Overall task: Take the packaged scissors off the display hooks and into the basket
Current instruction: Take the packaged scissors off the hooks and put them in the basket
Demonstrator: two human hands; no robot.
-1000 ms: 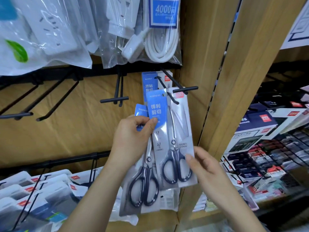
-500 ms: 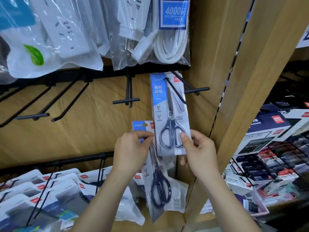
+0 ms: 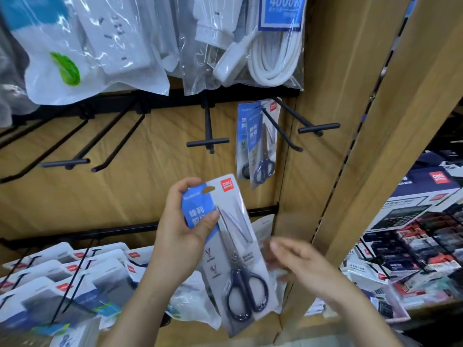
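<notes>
So the scissors pack [image 3: 234, 249] is a long clear blister card. It has a blue label strip with white lettering down the left, a small red logo at the top corner, steel blades pointing up and dark navy handle loops at the bottom. It sits dead centre of view, leaning from 11 o'clock down to 5. The left hand [image 3: 183, 236] has it by the top end, thumb pressed across the blue label and fingers curled behind, so that grip is full of pack. The right hand [image 3: 305, 269] is a blur at about 4 o'clock, grip loose and wide, fingers stretched toward the pack's right edge. Can't tell if it touches.

Versus half a second back, the right hand was pinching the bottom of a pack on the hook. Now it's let go and dropped down. The left hand's pack was dangling low, and now it's lifted and facing the camera.

Two hanging packs [image 3: 259, 144] sit far back on the hook [image 3: 281, 130] at 1 o'clock, well apart from the held one. Room-wise, there's a wooden upright [image 3: 350, 121] close by from 1 to 5 o'clock. Bagged power strips [image 3: 105, 46] hang overhead at 11 to 12, other hooks [image 3: 208, 142] stick out at 10 to 12, boxed goods [image 3: 62, 284] are at 8 and calculator boxes [image 3: 406, 214] at 3.
</notes>
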